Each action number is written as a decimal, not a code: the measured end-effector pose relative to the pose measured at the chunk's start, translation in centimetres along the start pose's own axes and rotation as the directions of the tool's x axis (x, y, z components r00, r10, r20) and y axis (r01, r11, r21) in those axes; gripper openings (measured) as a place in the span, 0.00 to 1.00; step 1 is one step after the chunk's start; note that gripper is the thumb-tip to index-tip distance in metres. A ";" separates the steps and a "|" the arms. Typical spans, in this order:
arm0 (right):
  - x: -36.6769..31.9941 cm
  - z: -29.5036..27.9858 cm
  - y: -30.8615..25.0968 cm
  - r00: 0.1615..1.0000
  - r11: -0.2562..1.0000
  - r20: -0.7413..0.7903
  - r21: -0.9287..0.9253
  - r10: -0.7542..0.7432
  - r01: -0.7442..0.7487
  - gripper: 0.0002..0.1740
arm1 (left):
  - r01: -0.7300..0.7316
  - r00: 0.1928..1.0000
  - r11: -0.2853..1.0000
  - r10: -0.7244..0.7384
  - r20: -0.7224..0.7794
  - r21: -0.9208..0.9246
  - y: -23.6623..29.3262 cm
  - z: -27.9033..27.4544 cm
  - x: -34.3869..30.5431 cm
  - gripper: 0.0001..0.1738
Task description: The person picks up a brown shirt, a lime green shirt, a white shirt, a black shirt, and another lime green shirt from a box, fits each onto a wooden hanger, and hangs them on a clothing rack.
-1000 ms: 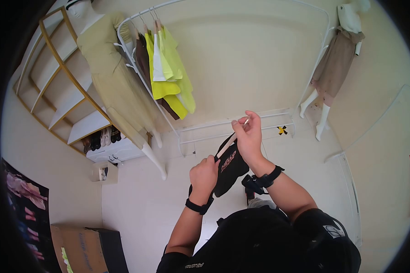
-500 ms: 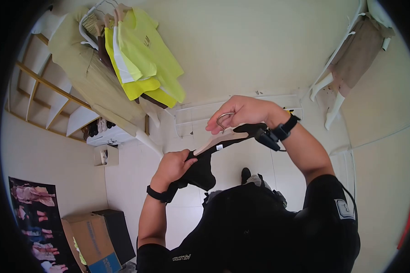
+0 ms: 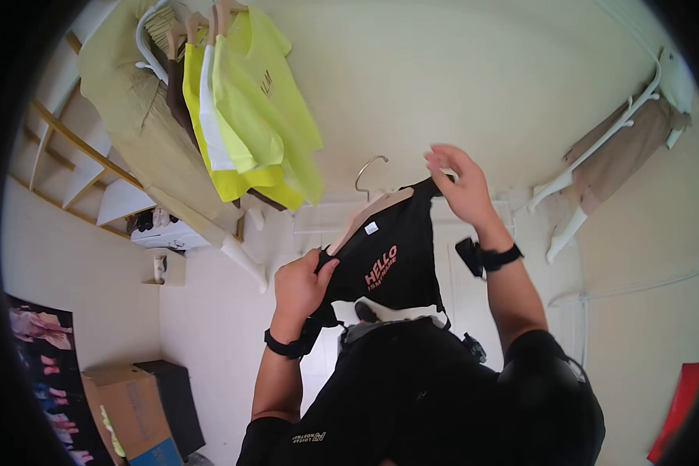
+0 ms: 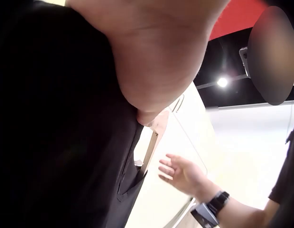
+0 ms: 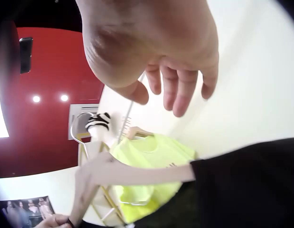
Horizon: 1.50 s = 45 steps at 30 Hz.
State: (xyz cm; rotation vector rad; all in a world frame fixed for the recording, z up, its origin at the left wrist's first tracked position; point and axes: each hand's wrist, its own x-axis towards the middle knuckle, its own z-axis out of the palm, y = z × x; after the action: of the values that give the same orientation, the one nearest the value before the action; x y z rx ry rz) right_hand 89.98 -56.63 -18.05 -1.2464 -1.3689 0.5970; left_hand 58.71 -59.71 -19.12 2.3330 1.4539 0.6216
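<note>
A black garment with pink "HELLO" lettering [image 3: 412, 264] hangs on a pale wooden hanger [image 3: 371, 219], whose metal hook [image 3: 363, 175] points up and away. My left hand [image 3: 297, 289] grips the hanger's left end together with the garment's shoulder. Beside the garment's other shoulder is my right hand [image 3: 464, 186], fingers extended and apart from the hanger. In the right wrist view the right hand [image 5: 156, 52] has loose fingers with nothing in them, above the hanger [image 5: 132, 175]. The left wrist view shows the left hand [image 4: 156, 61] against the black cloth [image 4: 56, 123].
Yellow and white shirts [image 3: 264, 101] hang on a rack at the upper left, beside a mannequin in a beige dress [image 3: 132, 116]. A skirted mannequin [image 3: 621, 155] stands at the right. Cardboard boxes [image 3: 136, 408] lie at the lower left, and a shelf [image 3: 93, 151] is behind.
My right hand has come away from the hanger's hook and moved right. The garment has swung round so its lettering shows, while my left hand keeps its grip. The view has shifted too.
</note>
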 end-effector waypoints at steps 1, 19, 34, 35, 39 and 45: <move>-0.4 -0.3 1.8 0.996 0.999 -0.090 -0.033 0.013 -0.016 0.16 | 0.018 0.999 0.998 -0.017 -0.031 0.057 -0.5 0.0 1.0 0.18; 2.0 -0.1 23.0 0.858 0.882 0.263 0.051 0.441 -0.469 0.10 | 0.238 0.824 0.958 -0.112 -0.556 0.159 1.3 -10.4 19.2 0.21; 8.0 -7.0 32.1 0.786 0.913 0.473 -0.119 0.398 -0.390 0.09 | 0.498 0.747 0.811 -0.221 -0.627 0.307 1.9 -13.9 30.8 0.22; 7.5 -7.4 32.4 0.795 0.915 0.461 -0.118 0.394 -0.386 0.09 | 0.502 0.739 0.823 -0.247 -0.627 0.267 2.1 -13.5 30.3 0.20; 6.4 -6.8 34.0 0.718 0.859 0.503 -0.108 0.481 -0.500 0.11 | 0.467 0.699 0.861 -0.219 -0.681 0.202 2.7 -11.5 26.8 0.24; 4.5 -2.7 34.4 0.613 0.862 0.638 -0.170 0.465 -0.477 0.11 | 0.704 0.562 0.710 -0.590 -0.580 -0.039 0.9 -2.2 14.9 0.28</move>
State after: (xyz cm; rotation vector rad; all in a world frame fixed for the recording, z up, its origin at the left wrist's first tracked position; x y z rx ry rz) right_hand 104.70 -42.72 -46.34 -1.4624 -1.5884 1.5541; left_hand 64.01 -46.58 -13.99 1.5242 2.5733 1.0015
